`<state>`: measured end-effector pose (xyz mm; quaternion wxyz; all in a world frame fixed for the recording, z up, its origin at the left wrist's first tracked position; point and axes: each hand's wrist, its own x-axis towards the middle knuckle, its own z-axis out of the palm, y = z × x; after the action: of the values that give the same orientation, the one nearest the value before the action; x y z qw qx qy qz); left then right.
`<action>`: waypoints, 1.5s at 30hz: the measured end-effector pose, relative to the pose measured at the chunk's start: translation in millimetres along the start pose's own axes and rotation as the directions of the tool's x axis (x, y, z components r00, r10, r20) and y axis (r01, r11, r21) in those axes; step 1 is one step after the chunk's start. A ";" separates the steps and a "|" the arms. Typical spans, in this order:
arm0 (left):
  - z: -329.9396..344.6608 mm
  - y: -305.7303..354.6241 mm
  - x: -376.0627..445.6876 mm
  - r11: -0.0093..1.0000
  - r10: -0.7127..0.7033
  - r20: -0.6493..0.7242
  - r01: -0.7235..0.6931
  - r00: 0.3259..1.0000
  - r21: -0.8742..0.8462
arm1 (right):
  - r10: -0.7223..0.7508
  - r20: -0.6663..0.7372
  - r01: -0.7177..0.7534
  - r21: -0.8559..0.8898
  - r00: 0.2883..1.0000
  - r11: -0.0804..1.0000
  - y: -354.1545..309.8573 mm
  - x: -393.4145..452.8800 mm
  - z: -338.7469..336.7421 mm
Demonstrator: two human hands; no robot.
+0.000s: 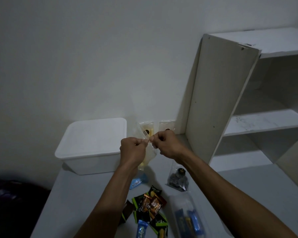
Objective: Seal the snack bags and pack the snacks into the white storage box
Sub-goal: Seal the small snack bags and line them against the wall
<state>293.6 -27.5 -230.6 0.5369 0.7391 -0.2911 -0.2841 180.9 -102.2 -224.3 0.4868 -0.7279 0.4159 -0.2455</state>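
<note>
Both hands, left hand [132,148] and right hand [167,143], pinched the clear snack bag [150,152] top edge (fingers curled), beside the lidded white storage box [91,143].

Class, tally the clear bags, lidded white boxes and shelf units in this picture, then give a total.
Clear bags: 5
White boxes: 1
Shelf units: 1
Total: 7
</note>
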 end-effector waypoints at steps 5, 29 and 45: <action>-1.3 -5.7 2.3 0.999 -0.038 -0.021 0.037 0.999 -0.022 | -0.040 0.029 0.043 -0.084 0.999 0.996 3.7 -6.6 1.9; -27.9 -32.6 19.0 0.941 0.018 -0.049 -0.033 0.999 -0.337 | -0.173 0.064 0.176 -0.037 0.983 0.984 6.6 -17.8 -53.1; 52.6 -64.8 83.2 0.959 -0.068 -0.166 0.019 0.984 -0.284 | 0.020 -0.226 0.008 0.122 0.974 0.992 101.0 72.5 -45.1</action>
<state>318.9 -105.2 -315.4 0.6533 0.6836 -0.1835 -0.2685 148.3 -204.4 -301.6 0.4804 -0.6627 0.4550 -0.3508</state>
